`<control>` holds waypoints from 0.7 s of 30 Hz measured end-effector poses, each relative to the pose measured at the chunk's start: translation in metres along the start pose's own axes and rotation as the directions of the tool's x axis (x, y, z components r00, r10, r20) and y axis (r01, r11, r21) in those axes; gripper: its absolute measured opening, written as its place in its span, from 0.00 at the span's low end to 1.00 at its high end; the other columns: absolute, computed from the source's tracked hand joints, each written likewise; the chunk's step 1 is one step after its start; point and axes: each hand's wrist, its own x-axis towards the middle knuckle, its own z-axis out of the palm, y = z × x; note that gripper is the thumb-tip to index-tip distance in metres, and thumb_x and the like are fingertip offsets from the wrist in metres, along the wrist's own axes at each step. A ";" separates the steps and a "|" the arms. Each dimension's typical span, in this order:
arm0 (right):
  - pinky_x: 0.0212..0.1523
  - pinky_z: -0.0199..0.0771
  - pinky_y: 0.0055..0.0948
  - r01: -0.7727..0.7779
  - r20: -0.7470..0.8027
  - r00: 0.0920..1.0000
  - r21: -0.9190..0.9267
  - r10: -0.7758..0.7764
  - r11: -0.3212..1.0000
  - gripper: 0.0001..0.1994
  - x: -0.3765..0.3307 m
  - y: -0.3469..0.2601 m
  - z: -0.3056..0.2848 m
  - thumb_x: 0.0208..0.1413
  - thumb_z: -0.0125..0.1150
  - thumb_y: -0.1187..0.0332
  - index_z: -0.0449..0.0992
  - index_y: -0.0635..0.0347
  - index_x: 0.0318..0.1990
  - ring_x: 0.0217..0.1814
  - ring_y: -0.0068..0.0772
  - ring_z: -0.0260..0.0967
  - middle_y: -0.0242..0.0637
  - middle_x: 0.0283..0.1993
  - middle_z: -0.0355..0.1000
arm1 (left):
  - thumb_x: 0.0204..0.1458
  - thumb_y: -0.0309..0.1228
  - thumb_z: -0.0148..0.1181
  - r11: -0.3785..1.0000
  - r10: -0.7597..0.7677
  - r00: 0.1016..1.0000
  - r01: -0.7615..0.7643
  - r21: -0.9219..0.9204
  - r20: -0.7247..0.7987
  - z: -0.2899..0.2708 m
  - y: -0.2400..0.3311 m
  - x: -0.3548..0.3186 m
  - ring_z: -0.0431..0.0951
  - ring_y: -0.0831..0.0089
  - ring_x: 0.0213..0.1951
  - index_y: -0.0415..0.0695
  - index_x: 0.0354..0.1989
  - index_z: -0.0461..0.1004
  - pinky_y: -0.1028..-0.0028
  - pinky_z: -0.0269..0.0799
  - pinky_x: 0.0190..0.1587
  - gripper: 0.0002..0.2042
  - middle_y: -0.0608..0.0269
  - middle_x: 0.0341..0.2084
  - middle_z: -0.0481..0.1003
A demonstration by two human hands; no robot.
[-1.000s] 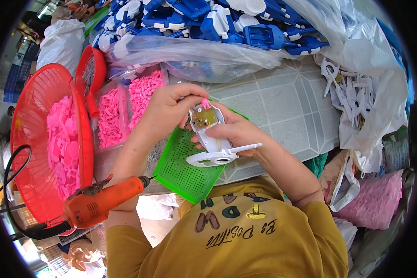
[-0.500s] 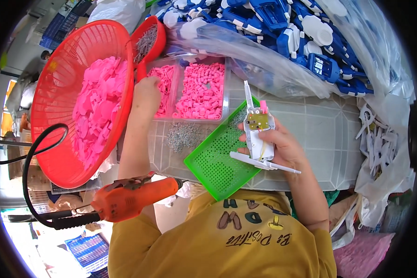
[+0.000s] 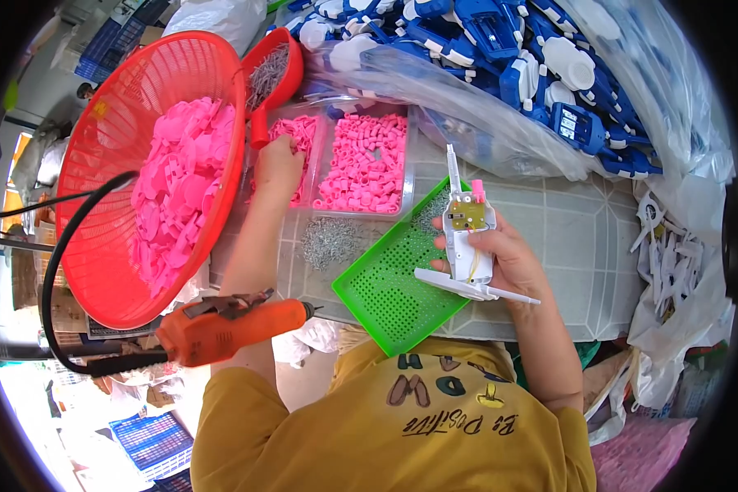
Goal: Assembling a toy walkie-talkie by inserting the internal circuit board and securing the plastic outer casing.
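My left hand [image 3: 278, 170] reaches into the left compartment of a clear plastic tray [image 3: 359, 211]. Its fingers are bent together among slender pink plastic parts [image 3: 305, 131]; anything between them is too small to make out. My right hand [image 3: 508, 261] is closed around an opened white plastic toy housing [image 3: 471, 264], held above the right edge of a green perforated basket [image 3: 398, 299]. Inside the housing sit a circuit board [image 3: 467, 215] and thin wires, with a small pink piece [image 3: 478, 190] at its upper end. A white flap hangs out at the bottom.
An orange electric screwdriver [image 3: 234, 330] hangs over my left forearm. At left are a red basket [image 3: 90, 246] of pink parts and a red scoop [image 3: 291, 78] of screws. Small screws [image 3: 330, 242] lie on the table. Blue-and-white toys [image 3: 488, 37] fill a plastic bag behind.
My left hand has moved from beside the scoop's handle rightward, over the slender pink parts. The screwdriver has swung slightly left and up. My right hand still holds the housing.
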 end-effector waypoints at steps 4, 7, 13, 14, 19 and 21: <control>0.58 0.79 0.54 0.026 0.015 1.000 0.010 -0.026 1.000 0.31 -0.002 0.000 -0.001 0.57 0.54 0.79 0.56 0.61 0.68 0.56 0.45 0.75 0.55 0.61 0.68 | 0.48 0.28 0.64 0.999 -0.047 0.999 0.046 -0.018 -0.022 -0.003 0.008 0.003 0.82 0.48 0.38 0.39 0.35 0.79 0.57 0.77 0.42 0.08 0.46 0.30 0.80; 0.58 0.78 0.53 0.038 0.012 0.999 0.011 -0.038 0.999 0.31 -0.002 0.000 0.000 0.57 0.55 0.79 0.55 0.61 0.69 0.57 0.45 0.74 0.55 0.61 0.68 | 0.46 0.29 0.65 0.997 -0.061 0.998 0.060 -0.052 -0.006 -0.012 0.004 -0.005 0.82 0.50 0.37 0.38 0.37 0.80 0.57 0.77 0.42 0.10 0.45 0.30 0.80; 0.60 0.77 0.54 0.032 0.012 0.999 0.003 -0.032 0.999 0.31 -0.002 0.001 -0.002 0.58 0.56 0.78 0.55 0.61 0.69 0.60 0.45 0.73 0.54 0.63 0.66 | 0.46 0.26 0.66 0.948 0.031 0.992 -0.067 -0.311 -0.120 -0.027 0.016 -0.027 0.83 0.61 0.34 0.38 0.43 0.81 0.67 0.78 0.40 0.14 0.50 0.30 0.81; 0.60 0.76 0.54 0.038 0.019 0.999 0.008 -0.039 0.999 0.30 -0.003 0.001 -0.004 0.58 0.55 0.77 0.55 0.61 0.68 0.60 0.46 0.72 0.53 0.64 0.66 | 0.48 0.24 0.65 0.892 0.095 0.986 -0.145 -0.428 -0.135 -0.029 0.026 -0.031 0.82 0.66 0.34 0.38 0.44 0.81 0.71 0.77 0.40 0.13 0.54 0.31 0.81; 0.60 0.77 0.54 0.083 -0.013 0.997 0.023 -0.082 0.996 0.30 -0.001 0.000 -0.006 0.57 0.54 0.77 0.56 0.62 0.68 0.60 0.46 0.72 0.53 0.63 0.66 | 0.58 0.20 0.59 0.562 0.249 0.953 0.000 -0.827 0.170 -0.051 0.110 -0.069 0.79 0.81 0.37 0.38 0.48 0.81 0.79 0.76 0.40 0.11 0.65 0.35 0.81; 0.61 0.75 0.55 0.099 0.013 0.995 0.016 -0.099 0.995 0.30 0.002 0.001 -0.006 0.58 0.54 0.77 0.56 0.60 0.68 0.60 0.46 0.73 0.53 0.63 0.67 | 0.58 0.20 0.60 0.507 0.310 0.933 0.002 -0.862 0.184 -0.049 0.125 -0.078 0.79 0.81 0.37 0.38 0.48 0.81 0.79 0.76 0.40 0.11 0.64 0.35 0.81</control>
